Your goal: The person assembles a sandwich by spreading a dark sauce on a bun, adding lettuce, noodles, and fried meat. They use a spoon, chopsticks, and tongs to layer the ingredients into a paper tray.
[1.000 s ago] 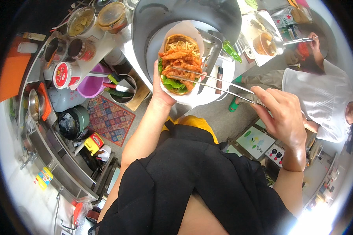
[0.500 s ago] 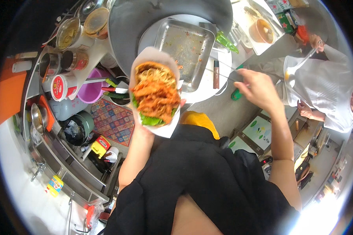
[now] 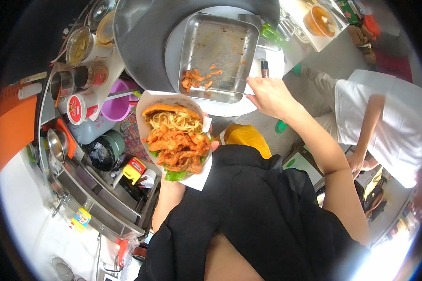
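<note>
My left hand (image 3: 214,143) is closed round a white paper sleeve (image 3: 147,102) and holds it in front of my black clothing. Inside it sits a filled bun sandwich (image 3: 176,143) with noodles, reddish-orange meat strips and green lettuce. Most of that hand is hidden behind the paper. In my right hand (image 3: 273,98) are thin metal tongs (image 3: 239,92), their two arms reaching left over a rectangular metal tray (image 3: 218,44). Loose meat strips (image 3: 192,80) lie in the tray's near left corner, a little apart from the tongs' tips.
The tray rests on a round white surface (image 3: 173,51), with a dark-capped bottle (image 3: 265,69) beside it. Left stand a red-and-white tub (image 3: 81,108), jars and a purple basin (image 3: 117,107). On the right, a person in white (image 3: 377,112) stands near. A soup bowl (image 3: 320,21) is at upper right.
The sandwich has come down toward me, baring the tray's left corner. My right hand has moved left with the tongs, over the tray. The person in white has turned, and their ladle is out of sight.
</note>
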`<state>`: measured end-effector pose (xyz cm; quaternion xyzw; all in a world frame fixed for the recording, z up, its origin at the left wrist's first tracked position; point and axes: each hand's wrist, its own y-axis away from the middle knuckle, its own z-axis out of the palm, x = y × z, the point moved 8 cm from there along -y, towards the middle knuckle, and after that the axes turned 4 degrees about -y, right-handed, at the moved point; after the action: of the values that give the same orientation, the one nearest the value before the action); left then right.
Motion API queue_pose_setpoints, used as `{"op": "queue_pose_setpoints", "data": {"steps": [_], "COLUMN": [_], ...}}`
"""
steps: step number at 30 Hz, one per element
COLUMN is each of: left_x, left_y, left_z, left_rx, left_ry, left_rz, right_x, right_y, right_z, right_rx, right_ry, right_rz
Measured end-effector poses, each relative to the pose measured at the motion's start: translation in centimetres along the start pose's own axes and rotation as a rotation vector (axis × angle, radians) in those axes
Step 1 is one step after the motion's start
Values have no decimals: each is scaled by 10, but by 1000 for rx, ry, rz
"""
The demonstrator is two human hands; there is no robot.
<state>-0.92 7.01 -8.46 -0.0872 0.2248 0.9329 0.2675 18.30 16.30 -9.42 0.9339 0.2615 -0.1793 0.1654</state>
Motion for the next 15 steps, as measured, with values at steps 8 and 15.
{"op": "queue_pose_setpoints", "data": {"steps": [8, 15], "left_x": [0, -5], "left_y": [-4, -6], "left_z": [0, 4], "left_rx": [0, -52], "left_ry": [-52, 78], "left_rz": [12, -17], "right_x": [-5, -1], "right_y": [-5, 13], "right_z": [25, -4], "right_rx": [43, 49], "right_ry": [49, 18], "right_rz": [-12, 52]}}
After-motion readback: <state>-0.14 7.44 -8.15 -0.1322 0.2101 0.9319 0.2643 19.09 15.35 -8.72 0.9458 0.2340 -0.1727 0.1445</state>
